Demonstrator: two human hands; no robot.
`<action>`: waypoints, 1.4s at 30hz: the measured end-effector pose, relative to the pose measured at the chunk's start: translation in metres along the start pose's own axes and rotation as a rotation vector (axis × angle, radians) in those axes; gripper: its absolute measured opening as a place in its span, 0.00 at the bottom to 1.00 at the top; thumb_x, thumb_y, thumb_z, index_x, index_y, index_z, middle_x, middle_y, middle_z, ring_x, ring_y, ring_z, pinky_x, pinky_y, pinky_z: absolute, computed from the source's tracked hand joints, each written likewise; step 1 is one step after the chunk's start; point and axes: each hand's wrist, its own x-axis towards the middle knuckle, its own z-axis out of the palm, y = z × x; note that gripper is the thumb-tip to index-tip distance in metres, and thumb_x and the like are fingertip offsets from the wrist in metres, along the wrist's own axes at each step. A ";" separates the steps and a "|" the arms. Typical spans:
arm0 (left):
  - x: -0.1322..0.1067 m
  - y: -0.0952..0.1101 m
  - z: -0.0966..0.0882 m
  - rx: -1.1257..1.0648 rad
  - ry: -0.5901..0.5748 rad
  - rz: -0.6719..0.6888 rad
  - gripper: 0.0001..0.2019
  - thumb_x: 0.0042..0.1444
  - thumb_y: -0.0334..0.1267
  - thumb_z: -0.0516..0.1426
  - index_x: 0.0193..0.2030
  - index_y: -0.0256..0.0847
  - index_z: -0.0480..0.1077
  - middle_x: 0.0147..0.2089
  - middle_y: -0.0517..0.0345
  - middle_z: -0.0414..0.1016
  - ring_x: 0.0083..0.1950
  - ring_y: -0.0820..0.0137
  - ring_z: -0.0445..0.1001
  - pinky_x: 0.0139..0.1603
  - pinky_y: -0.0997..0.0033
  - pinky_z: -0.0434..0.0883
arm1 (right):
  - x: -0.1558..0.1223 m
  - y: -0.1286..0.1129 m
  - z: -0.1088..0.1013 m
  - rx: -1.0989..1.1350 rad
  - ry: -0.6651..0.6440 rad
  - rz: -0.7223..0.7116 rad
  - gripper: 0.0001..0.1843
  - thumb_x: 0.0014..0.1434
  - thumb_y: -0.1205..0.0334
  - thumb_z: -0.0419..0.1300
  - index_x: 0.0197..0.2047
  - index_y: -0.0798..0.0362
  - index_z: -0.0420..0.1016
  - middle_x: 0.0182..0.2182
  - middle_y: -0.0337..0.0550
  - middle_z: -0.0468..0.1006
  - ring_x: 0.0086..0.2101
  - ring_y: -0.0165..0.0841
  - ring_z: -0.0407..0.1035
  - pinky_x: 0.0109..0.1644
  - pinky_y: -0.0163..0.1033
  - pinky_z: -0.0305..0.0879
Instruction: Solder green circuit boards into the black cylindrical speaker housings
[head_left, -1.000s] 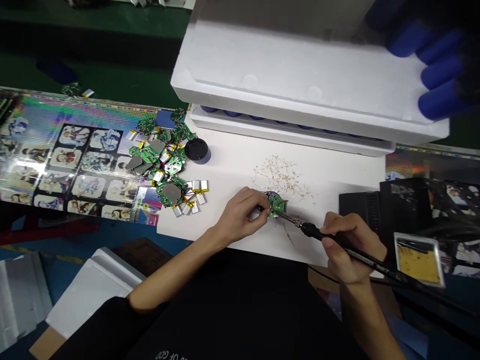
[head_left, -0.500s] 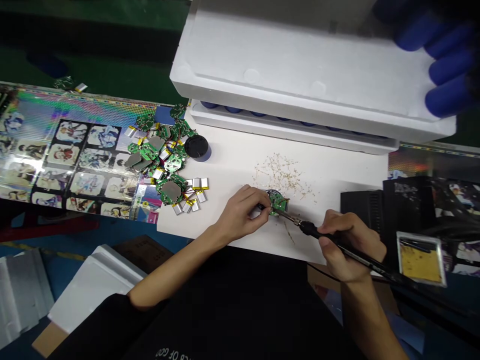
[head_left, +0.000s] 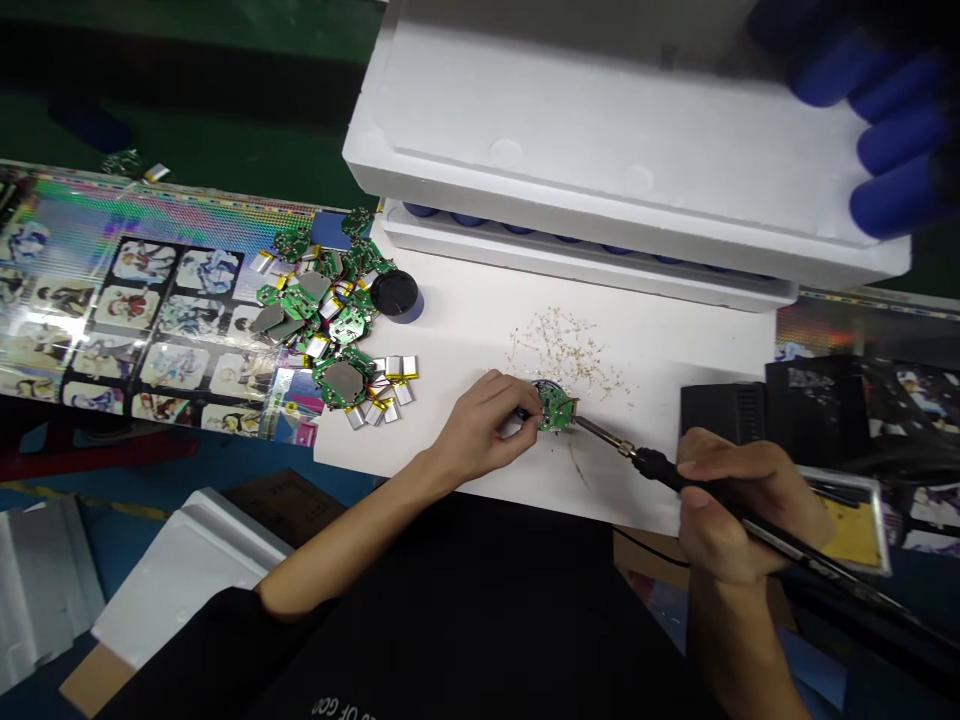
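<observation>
Head view.
Left hand: fingers pinched shut on the circuit board, which lies on the white sheet.
Right hand: pen grip closed round the soldering iron, tip seemingly at the board's edge.
Hazard: if the board slips, the hot tip could reach the pinching fingertips.

One camera sits on the person's head. It looks forward and down at the white tabletop from close above. The left hand and right hand show near the bottom edge. The top right corner looks dark, perhaps blurred.
</observation>
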 end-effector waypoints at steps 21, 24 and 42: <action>0.006 -0.001 -0.019 0.089 -0.180 0.103 0.03 0.73 0.34 0.58 0.47 0.41 0.74 0.47 0.51 0.84 0.48 0.65 0.81 0.52 0.60 0.73 | -0.020 0.016 0.045 -0.383 -0.190 -0.054 0.21 0.64 0.68 0.70 0.58 0.44 0.76 0.49 0.46 0.82 0.50 0.40 0.80 0.56 0.49 0.81; 0.008 -0.003 -0.023 0.130 -0.232 0.125 0.05 0.74 0.35 0.57 0.48 0.42 0.75 0.48 0.50 0.85 0.49 0.64 0.80 0.53 0.59 0.74 | -0.015 0.020 0.043 -0.374 -0.197 -0.059 0.22 0.64 0.68 0.70 0.59 0.45 0.75 0.49 0.46 0.83 0.50 0.40 0.80 0.56 0.49 0.81; 0.069 0.018 -0.048 0.276 -0.708 0.106 0.08 0.68 0.30 0.58 0.41 0.40 0.79 0.44 0.54 0.82 0.47 0.63 0.76 0.50 0.65 0.70 | -0.034 0.000 0.024 0.071 0.274 0.205 0.14 0.63 0.57 0.69 0.51 0.50 0.78 0.29 0.37 0.81 0.23 0.31 0.73 0.21 0.34 0.64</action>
